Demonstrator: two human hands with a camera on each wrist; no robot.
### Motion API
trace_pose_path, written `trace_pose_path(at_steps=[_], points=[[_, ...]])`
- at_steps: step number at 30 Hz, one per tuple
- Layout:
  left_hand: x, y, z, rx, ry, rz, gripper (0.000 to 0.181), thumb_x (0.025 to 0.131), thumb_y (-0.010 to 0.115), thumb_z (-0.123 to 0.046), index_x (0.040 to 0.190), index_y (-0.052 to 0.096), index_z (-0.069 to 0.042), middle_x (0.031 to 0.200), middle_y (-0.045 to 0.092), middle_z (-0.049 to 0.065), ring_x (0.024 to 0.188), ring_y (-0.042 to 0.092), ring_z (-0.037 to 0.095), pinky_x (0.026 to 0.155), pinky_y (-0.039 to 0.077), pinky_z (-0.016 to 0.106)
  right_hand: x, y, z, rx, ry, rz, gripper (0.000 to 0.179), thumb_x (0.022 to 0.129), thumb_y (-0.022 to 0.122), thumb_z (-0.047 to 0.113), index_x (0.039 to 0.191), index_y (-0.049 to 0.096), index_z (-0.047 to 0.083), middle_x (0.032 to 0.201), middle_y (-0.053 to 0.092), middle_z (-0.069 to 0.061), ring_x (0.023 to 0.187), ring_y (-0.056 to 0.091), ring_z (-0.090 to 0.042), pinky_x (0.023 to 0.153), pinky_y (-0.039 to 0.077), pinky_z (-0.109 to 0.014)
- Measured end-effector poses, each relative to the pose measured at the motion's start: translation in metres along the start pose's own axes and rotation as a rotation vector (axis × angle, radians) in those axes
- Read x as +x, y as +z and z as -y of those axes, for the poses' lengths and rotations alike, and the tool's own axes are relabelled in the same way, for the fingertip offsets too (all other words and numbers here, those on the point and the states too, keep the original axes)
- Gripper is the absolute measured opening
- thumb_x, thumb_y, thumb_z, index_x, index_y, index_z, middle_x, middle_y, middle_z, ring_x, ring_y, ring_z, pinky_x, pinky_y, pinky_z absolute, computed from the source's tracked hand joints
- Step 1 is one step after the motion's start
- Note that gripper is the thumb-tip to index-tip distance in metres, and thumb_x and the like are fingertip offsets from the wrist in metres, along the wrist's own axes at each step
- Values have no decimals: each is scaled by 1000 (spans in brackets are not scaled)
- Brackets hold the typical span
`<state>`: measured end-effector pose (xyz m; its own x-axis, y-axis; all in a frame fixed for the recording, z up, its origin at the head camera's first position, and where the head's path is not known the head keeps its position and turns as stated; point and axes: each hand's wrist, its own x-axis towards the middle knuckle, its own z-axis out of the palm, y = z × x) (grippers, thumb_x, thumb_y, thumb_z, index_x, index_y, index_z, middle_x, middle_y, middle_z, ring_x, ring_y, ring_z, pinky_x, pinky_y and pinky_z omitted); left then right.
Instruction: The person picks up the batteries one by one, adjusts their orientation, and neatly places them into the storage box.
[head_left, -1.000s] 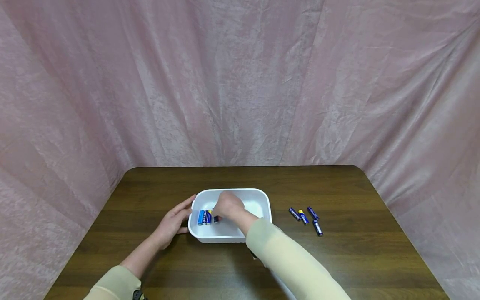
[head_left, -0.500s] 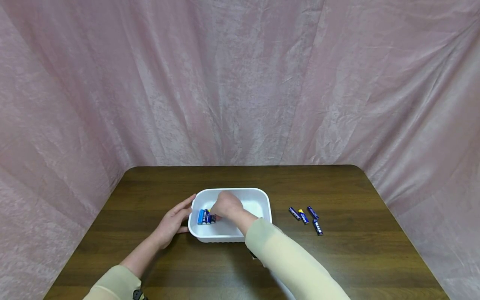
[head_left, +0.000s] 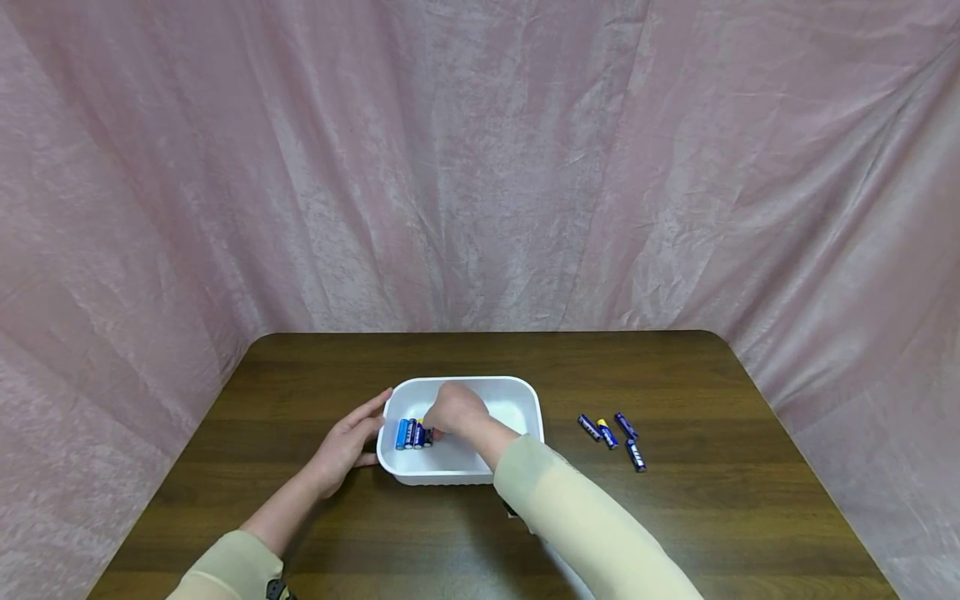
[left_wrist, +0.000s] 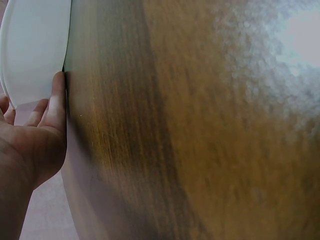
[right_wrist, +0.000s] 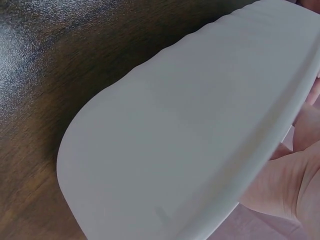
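A white plastic tray point(head_left: 450, 478) stands on the table. My left hand point(head_left: 345, 450) rests against its left end, fingers spread and fairly straight along the outer wall; the left wrist view shows those fingers point(left_wrist: 58, 100) touching the tray wall point(left_wrist: 37, 45). Inside at the left lie several batteries side by side, among them a light blue battery point(head_left: 401, 434) and dark blue ones. My right hand point(head_left: 457, 412) reaches in over the tray, its fingers curled at the rightmost dark battery point(head_left: 428, 437), which it pinches. Its fingertips are mostly hidden, and the tray wall point(right_wrist: 165, 125) blocks them in the right wrist view.
Right of the tray, several loose blue batteries point(head_left: 607, 434) lie on the brown wooden table point(head_left: 712, 500), one with a yellow end. A pink curtain point(head_left: 480, 167) hangs behind the table's far edge.
My right hand has brought the dark battery a little to the left, up beside the others in the row. The left hand and the tray have stayed in place.
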<state>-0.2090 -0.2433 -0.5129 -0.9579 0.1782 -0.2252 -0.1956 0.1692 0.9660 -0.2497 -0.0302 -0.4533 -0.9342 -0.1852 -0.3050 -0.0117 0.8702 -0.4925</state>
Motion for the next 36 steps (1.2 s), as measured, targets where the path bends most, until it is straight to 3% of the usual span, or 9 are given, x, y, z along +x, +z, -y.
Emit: trace_pose_path(at_steps=[14,21,26,31,36], points=[[0,1,-1,-7,6,-1,49,109,50,-32,157,42,-35,164,32,10,137,46,37,90,58,45,0,-8,-3,27,-23,25,17,85,78,23,79,71,9,73,75,-4,62,60,-14,59,44,-26],[0,1,-3,-4,14,-5,50,108,50,-30,157,42,-34,160,39,12,135,50,36,90,58,45,-1,-16,-2,-57,-61,23,17,85,75,24,77,78,9,73,74,-1,60,53,-13,54,41,-27],[0,1,-2,-14,14,-8,49,108,51,-30,156,43,-34,160,40,12,134,50,36,89,58,45,-7,-22,-3,-53,-106,31,17,86,76,27,76,78,14,75,74,1,64,55,-13,56,43,-29],[0,2,-1,-23,10,-13,49,107,53,-31,156,45,-34,159,42,12,134,51,36,89,58,46,-16,-29,-8,-7,-133,13,11,85,79,27,85,75,17,71,69,8,71,59,-11,62,47,-31],[-1,2,0,-16,9,-17,49,108,52,-31,156,44,-34,161,40,11,134,51,35,89,58,45,-23,-39,-14,-1,-152,-8,19,86,79,28,100,75,17,75,67,11,77,61,-11,67,50,-33]])
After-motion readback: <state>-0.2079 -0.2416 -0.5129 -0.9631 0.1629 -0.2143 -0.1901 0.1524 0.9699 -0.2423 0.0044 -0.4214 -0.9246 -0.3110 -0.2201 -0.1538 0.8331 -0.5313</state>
